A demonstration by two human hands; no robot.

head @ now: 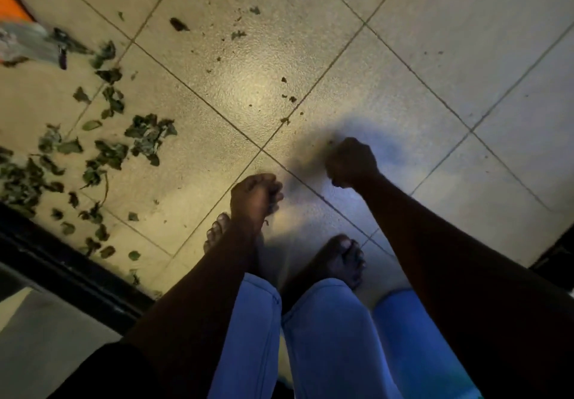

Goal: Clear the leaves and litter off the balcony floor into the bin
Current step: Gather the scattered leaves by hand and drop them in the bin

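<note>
Green leaves [146,137] lie scattered over the pale tiled floor [435,57] on the left side, thickest near the dark threshold. Small crumbs of leaf litter [287,97] dot the middle tiles. My left hand [253,195] hangs low over the floor near my bare feet, its fingers closed around a small clump of leaf bits that pokes out at the fingertips. My right hand [352,162] is a closed fist above the tile joint; what it holds is hidden. No bin is in view.
A black threshold rail [62,262] runs along the lower left edge. An orange and grey object [21,32] lies at the far left with a dark item [62,54] beside it. My bare feet [341,259] and jeans-clad knees fill the lower middle. A blue thing [413,336] sits beside my right leg.
</note>
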